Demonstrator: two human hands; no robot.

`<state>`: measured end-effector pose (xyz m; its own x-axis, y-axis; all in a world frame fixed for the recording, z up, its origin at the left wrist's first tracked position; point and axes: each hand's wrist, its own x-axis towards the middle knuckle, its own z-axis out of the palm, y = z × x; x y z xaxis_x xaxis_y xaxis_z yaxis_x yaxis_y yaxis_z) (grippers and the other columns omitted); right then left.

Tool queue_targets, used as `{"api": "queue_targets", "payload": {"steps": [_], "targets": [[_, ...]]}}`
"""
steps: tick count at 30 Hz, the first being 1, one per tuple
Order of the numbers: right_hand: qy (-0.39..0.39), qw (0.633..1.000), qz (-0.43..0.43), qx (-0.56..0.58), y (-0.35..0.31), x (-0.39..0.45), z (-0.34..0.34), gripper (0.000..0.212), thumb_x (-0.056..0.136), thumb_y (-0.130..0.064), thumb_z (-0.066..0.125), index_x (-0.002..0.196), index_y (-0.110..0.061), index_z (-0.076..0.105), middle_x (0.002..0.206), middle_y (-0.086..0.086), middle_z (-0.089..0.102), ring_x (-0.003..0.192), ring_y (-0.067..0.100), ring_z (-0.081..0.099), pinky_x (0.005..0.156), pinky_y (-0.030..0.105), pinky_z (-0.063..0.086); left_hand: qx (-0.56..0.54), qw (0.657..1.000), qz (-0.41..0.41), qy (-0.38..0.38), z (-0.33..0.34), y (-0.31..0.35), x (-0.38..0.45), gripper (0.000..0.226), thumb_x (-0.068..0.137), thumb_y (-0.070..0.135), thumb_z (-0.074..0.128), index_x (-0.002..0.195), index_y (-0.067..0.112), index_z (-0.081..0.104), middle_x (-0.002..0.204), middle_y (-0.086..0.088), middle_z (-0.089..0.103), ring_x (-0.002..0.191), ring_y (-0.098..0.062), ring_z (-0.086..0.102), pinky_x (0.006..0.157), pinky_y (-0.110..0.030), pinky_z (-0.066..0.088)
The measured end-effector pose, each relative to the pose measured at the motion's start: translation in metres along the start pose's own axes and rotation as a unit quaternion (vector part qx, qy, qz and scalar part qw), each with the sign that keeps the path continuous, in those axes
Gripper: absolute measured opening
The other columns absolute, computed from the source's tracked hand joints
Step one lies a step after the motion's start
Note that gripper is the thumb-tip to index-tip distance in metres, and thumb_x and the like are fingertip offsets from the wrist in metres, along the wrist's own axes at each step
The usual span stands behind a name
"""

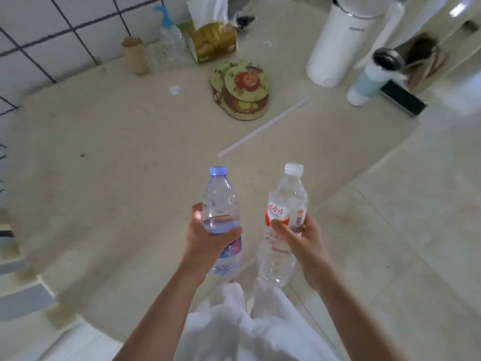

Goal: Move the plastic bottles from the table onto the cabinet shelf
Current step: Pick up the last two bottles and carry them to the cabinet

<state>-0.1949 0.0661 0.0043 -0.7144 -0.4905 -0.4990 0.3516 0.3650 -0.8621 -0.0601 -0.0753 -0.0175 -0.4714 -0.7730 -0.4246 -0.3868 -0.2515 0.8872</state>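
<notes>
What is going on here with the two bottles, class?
A person stands at a beige table holding a plastic bottle in each hand. The left hand grips the blue-capped bottle around its middle, and the right hand grips the white-capped bottle with a red label. Both are lifted clear of the table and roughly upright. No cabinet shelf is in view. A clear bottle stands near the tiled wall at the back.

Pale beige tabletop [104,157] seen across most of the view. White tiled wall [52,29] with dark grout lines noted behind, upper left. Glossy cream floor tiles [416,217] observed right, reflecting daylight.
</notes>
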Motion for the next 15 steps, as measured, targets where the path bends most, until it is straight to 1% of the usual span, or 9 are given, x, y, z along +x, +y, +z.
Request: {"api": "queue_targets", "payload": {"steps": [2, 3, 5, 6, 8, 9, 11, 13, 15], "targets": [[0.04, 0.999, 0.004, 0.027, 0.011, -0.011, -0.035, 0.045, 0.053, -0.045, 0.079, 0.093, -0.028, 0.068, 0.086, 0.002, 0.076, 0.081, 0.02, 0.074, 0.071, 0.043, 0.06, 0.023, 0.998, 0.008, -0.054, 0.034, 0.006, -0.008, 0.068, 0.045, 0.031, 0.087, 0.101, 0.034, 0.049, 0.096, 0.003, 0.07, 0.081, -0.009, 0.071, 0.064, -0.022, 0.053], [0.059, 0.998, 0.005, 0.037, 0.018, -0.017, -0.053, 0.046, 0.052, -0.047, 0.08, 0.093, -0.029, 0.069, 0.087, 0.001, 0.076, 0.081, 0.019, 0.074, 0.071, 0.042, 0.06, 0.033, 0.996, 0.014, -0.08, 0.051, 0.009, -0.014, 0.071, 0.044, 0.032, 0.087, 0.103, 0.034, 0.048, 0.099, 0.0, 0.07, 0.083, -0.014, 0.071, 0.067, -0.026, 0.056], [0.096, 0.994, 0.011, 0.057, 0.031, -0.03, -0.089, 0.047, 0.052, -0.049, 0.081, 0.093, -0.03, 0.068, 0.089, 0.001, 0.076, 0.083, 0.02, 0.074, 0.073, 0.047, 0.06, 0.051, 0.99, 0.028, -0.131, 0.086, 0.013, -0.028, 0.072, 0.045, 0.03, 0.089, 0.104, 0.034, 0.048, 0.101, -0.004, 0.069, 0.087, -0.018, 0.071, 0.073, -0.032, 0.058], [0.118, 0.99, 0.013, 0.075, 0.038, -0.039, -0.111, 0.05, 0.052, -0.05, 0.082, 0.095, -0.029, 0.068, 0.089, 0.001, 0.076, 0.083, 0.02, 0.074, 0.072, 0.046, 0.06, 0.062, 0.985, 0.035, -0.159, 0.108, 0.014, -0.038, 0.07, 0.05, 0.025, 0.09, 0.104, 0.034, 0.047, 0.102, -0.003, 0.068, 0.088, -0.017, 0.07, 0.074, -0.033, 0.058], [0.155, 0.983, 0.011, 0.101, 0.049, -0.054, -0.145, 0.054, 0.05, -0.05, 0.083, 0.096, -0.025, 0.067, 0.088, 0.0, 0.076, 0.082, 0.02, 0.074, 0.064, 0.035, 0.059, 0.075, 0.977, 0.045, -0.195, 0.142, 0.012, -0.056, 0.065, 0.06, 0.013, 0.09, 0.103, 0.035, 0.047, 0.102, -0.002, 0.067, 0.085, -0.011, 0.07, 0.071, -0.028, 0.058], [0.175, 0.978, 0.011, 0.114, 0.055, -0.064, -0.166, 0.056, 0.05, -0.05, 0.084, 0.096, -0.023, 0.067, 0.088, 0.0, 0.076, 0.082, 0.019, 0.074, 0.063, 0.03, 0.058, 0.083, 0.972, 0.05, -0.214, 0.163, 0.01, -0.067, 0.064, 0.061, 0.012, 0.09, 0.102, 0.035, 0.047, 0.101, 0.0, 0.066, 0.082, -0.008, 0.07, 0.068, -0.025, 0.058], [0.211, 0.97, 0.011, 0.123, 0.067, -0.084, -0.205, 0.058, 0.051, -0.052, 0.084, 0.098, -0.023, 0.066, 0.089, 0.0, 0.076, 0.082, 0.018, 0.074, 0.065, 0.032, 0.058, 0.099, 0.963, 0.055, -0.244, 0.202, 0.006, -0.089, 0.064, 0.056, 0.02, 0.089, 0.101, 0.037, 0.047, 0.099, 0.004, 0.066, 0.079, -0.004, 0.069, 0.064, -0.021, 0.056], [0.255, 0.959, 0.006, 0.121, 0.082, -0.104, -0.244, 0.057, 0.053, -0.055, 0.084, 0.098, -0.028, 0.061, 0.089, -0.002, 0.074, 0.081, 0.014, 0.073, 0.069, 0.035, 0.059, 0.119, 0.95, 0.065, -0.28, 0.243, 0.002, -0.113, 0.066, 0.052, 0.026, 0.089, 0.103, 0.035, 0.048, 0.099, 0.007, 0.066, 0.081, -0.004, 0.069, 0.064, -0.02, 0.056], [0.295, 0.948, 0.001, 0.115, 0.096, -0.123, -0.279, 0.056, 0.056, -0.059, 0.082, 0.098, -0.034, 0.055, 0.09, -0.008, 0.071, 0.079, 0.007, 0.071, 0.069, 0.034, 0.059, 0.145, 0.936, 0.077, -0.311, 0.282, -0.004, -0.134, 0.07, 0.054, 0.023, 0.093, 0.107, 0.031, 0.049, 0.101, 0.005, 0.067, 0.086, -0.007, 0.07, 0.068, -0.024, 0.057]]}}
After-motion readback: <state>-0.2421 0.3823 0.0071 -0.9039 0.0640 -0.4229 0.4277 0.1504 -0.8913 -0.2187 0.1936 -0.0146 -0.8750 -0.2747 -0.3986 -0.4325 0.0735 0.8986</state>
